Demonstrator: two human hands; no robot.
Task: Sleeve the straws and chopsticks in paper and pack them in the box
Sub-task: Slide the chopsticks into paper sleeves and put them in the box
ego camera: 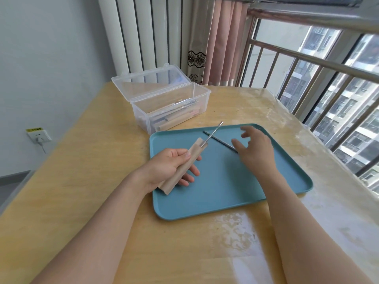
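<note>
Taking the teal tray [215,201] as your landmark: over its left edge, your left hand [170,169] grips a tan paper sleeve [180,169], a metal chopstick [213,133] poking out of its top toward the clear box [164,103], which sits open on the bench [82,181] just behind the tray. A second chopstick [219,141] lies on the tray's far half, under the spread, released fingers of your right hand [256,150].
</note>
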